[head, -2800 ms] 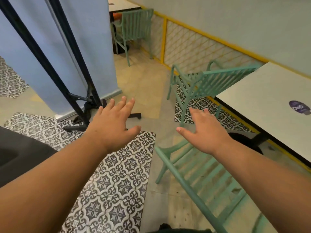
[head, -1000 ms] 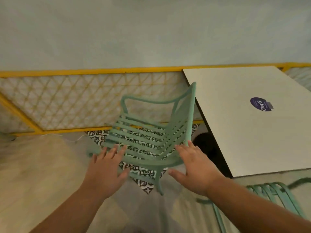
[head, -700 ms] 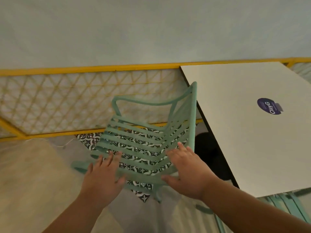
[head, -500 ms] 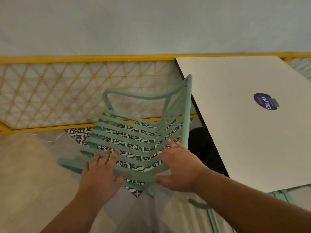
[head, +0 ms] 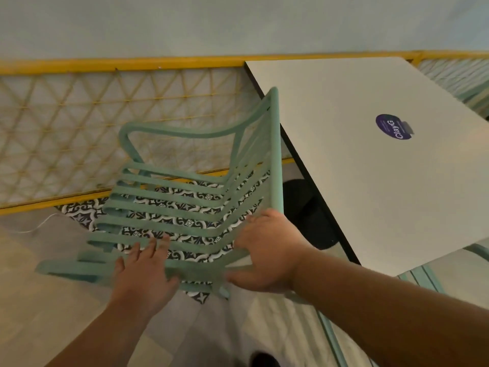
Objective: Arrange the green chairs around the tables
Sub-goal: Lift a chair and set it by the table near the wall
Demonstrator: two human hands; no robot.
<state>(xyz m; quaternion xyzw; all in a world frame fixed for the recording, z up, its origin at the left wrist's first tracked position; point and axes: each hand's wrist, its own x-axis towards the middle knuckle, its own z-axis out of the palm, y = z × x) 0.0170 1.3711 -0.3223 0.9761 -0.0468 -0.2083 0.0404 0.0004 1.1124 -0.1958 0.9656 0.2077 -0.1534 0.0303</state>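
Gripped by the right hand (head: 267, 252) was the green chair (head: 275, 154), at the corner where its backrest met the near armrest. The fingers were curled over the rail and the thumb was spread beneath it. The left hand (head: 144, 276) was held flat, fingers straight and spread, over the same armrest further toward the front; through the blur, contact could not be judged. The chair was found just beside the left edge of the white table (head: 370, 181), its backrest turned to the table and its seat slats seen above patterned tiles (head: 79, 210). A purple round sticker (head: 393, 126) was seen on the tabletop and a yellow lattice fence (head: 105, 65) behind. A second green chair (head: 420, 276) was partly shown at the table's near edge.
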